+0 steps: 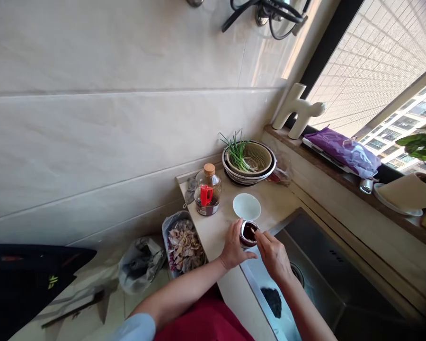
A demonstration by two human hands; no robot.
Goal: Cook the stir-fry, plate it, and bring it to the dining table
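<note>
My left hand [232, 248] is wrapped around a small jar [247, 243] with dark red-brown contents, tilted so its mouth faces me. At the jar's mouth the fingers of my right hand [274, 258] are pinched together; what they grip is hidden, perhaps a thin handle reaching into the jar. Just behind the jar a shallow white bowl [246, 207] rests on the counter [222, 227]. To its left stands a clear glass jug [215, 182] with a cork stopper, dark contents and a red piece on its front.
Green onions [237, 154] lie in a beige strainer [261, 158] inside stacked bowls at the back. A steel sink [323, 265] with a dark cloth-like thing [271, 301] is at right. Below the counter's left edge sit a filled bin [184, 244] and a plastic bag [140, 270].
</note>
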